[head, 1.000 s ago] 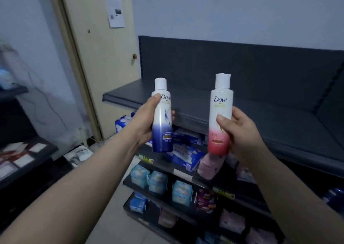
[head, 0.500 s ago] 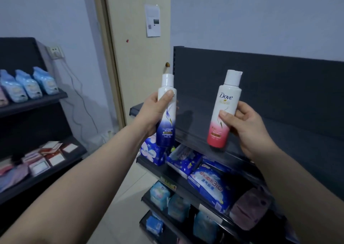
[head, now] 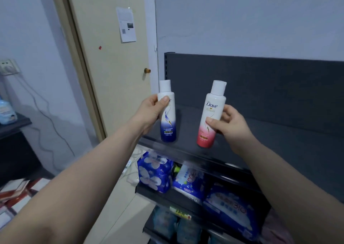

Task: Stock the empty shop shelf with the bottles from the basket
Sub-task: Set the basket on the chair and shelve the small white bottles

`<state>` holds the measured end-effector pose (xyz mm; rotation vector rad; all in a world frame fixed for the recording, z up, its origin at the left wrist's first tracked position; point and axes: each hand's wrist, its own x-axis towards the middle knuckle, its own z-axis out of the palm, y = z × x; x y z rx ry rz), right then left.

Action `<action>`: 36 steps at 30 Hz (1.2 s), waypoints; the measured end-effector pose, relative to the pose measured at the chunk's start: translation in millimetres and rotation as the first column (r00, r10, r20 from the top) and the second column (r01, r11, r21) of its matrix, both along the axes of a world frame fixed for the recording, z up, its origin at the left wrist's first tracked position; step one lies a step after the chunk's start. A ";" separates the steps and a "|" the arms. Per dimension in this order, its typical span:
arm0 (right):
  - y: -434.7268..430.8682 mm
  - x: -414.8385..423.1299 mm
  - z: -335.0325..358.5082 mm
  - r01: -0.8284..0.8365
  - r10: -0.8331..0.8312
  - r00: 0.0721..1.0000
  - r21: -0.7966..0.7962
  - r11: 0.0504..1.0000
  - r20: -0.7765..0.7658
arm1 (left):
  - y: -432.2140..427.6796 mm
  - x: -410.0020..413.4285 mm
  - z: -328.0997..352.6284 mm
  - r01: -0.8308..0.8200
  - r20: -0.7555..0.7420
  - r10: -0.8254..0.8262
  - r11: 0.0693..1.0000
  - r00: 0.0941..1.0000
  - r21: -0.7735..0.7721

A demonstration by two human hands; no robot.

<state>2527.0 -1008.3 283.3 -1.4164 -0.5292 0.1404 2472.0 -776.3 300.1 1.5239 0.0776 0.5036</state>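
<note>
My left hand grips a white-and-blue Dove bottle upright, its base at the left end of the dark top shelf. My right hand holds a white-and-pink Dove bottle, tilted slightly right, with its base low over the same shelf. Whether either base touches the shelf board I cannot tell. Nothing else stands on the shelf. The basket is out of view.
A dark back panel rises behind the top shelf. Lower shelves hold blue packets. A cream door stands left of the rack. Another dark rack with goods is at the far left.
Both hands have carried the bottles forward and down toward the left end of the top shelf. My view has swung left and closer to the rack.
</note>
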 end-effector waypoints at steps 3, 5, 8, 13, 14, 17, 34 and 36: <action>22.9 2.8 -10.3 0.054 -0.052 0.998 -0.068 0.996 0.040 | 24.8 11.6 -8.1 0.043 -0.008 -0.043 0.996 0.999 0.074; 36.9 2.5 -15.7 0.080 -0.072 0.995 -0.121 0.989 0.074 | 40.6 16.8 -12.1 0.070 -0.008 -0.070 0.991 0.998 0.111; 58.7 0.9 -20.2 0.082 -0.068 0.993 -0.141 0.987 0.101 | 60.5 21.4 -16.3 0.104 0.009 -0.105 0.989 0.994 0.106; 82.6 1.8 -25.3 0.090 -0.062 0.986 -0.179 0.980 0.153 | 77.6 20.9 -28.0 0.148 -0.056 -0.139 0.963 0.989 0.226; 84.3 2.4 -27.0 0.101 -0.067 0.984 -0.210 0.972 0.163 | 79.1 19.7 -30.9 0.156 -0.078 -0.141 0.955 0.987 0.253; 87.6 2.5 -31.8 0.135 -0.080 0.978 -0.296 0.946 0.190 | 83.7 17.9 -34.4 0.166 -0.096 -0.143 0.940 0.985 0.299; 36.6 -62.1 -29.1 0.509 -0.165 0.791 -0.484 0.712 0.589 | 2.8 -57.8 -60.1 -0.394 0.217 0.331 0.720 0.918 0.572; 16.5 -75.6 -28.7 0.564 -0.138 0.753 -0.522 0.640 0.643 | -23.7 -67.2 -65.1 -0.356 0.221 0.281 0.666 0.934 0.656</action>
